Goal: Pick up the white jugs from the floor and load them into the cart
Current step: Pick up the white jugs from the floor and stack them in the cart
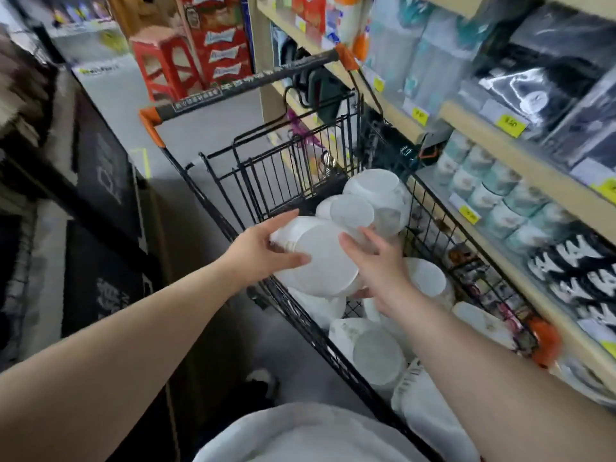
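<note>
White jug (316, 261), lying on its side with its round base toward the camera, is held over the black wire cart (300, 168) between both hands. Left hand (263, 251) wraps the neck end with spread fingers; right hand (376, 261) presses the opposite flank. Other jugs (376, 355) crowd the basket, which stands just beside the shelving (493, 128); open floor (200, 135) lies to the left.

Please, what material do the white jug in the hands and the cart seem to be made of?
White jug: probably plastic, translucent milky white with a matte, smooth surface. Cart: apparently metal wire with a black coating, seen in its thin grid bars; orange corner pieces look like plastic.
</note>
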### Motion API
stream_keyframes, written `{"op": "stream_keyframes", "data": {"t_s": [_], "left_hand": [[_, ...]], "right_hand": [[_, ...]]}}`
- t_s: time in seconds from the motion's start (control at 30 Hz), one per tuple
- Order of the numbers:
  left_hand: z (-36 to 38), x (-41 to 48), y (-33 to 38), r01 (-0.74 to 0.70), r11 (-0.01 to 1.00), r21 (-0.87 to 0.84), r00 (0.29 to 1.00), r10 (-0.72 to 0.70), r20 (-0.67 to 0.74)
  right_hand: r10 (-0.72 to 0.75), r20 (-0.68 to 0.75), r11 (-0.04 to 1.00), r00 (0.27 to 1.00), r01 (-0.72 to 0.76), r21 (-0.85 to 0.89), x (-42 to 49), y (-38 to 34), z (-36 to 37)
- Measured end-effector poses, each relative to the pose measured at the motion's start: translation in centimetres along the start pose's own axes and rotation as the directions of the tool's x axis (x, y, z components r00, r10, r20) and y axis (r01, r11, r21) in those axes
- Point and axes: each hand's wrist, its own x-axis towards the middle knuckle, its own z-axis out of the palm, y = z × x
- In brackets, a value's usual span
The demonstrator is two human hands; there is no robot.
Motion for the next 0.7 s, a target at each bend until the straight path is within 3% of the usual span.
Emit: {"op": "stream_keyframes", "data": {"t_s": [0.2,0.33,0.5,0.7], "left_hand": [[-2.7,9.6,-2.3,-0.034,0.958,0.286,0.944,-0.063,0.323],[-3.2,14.9,-4.4,-0.256,0.727,0.637,0.865,-0.122,0.487],[-3.2,17.1,-5.9,-0.246,0.744,0.62,0.768,-0.241,0.594],[-3.3,18.5,-5.3,-0.228,0.777,0.587,0.78,-0.214,0.588]], "right_hand": [[0.196,-0.233,0.979,0.953,-0.179,0.094,4.0,1.6,4.7],[0.386,-0.286,0.915,0.877,-0.325,0.239,5.8,1.7,7.5],[0.553,-0.246,0.819,0.796,-0.467,0.333,6.5,2.8,9.2],[0.556,-0.224,0.809,0.8,-0.459,0.368,5.9,3.4,9.0]]}}
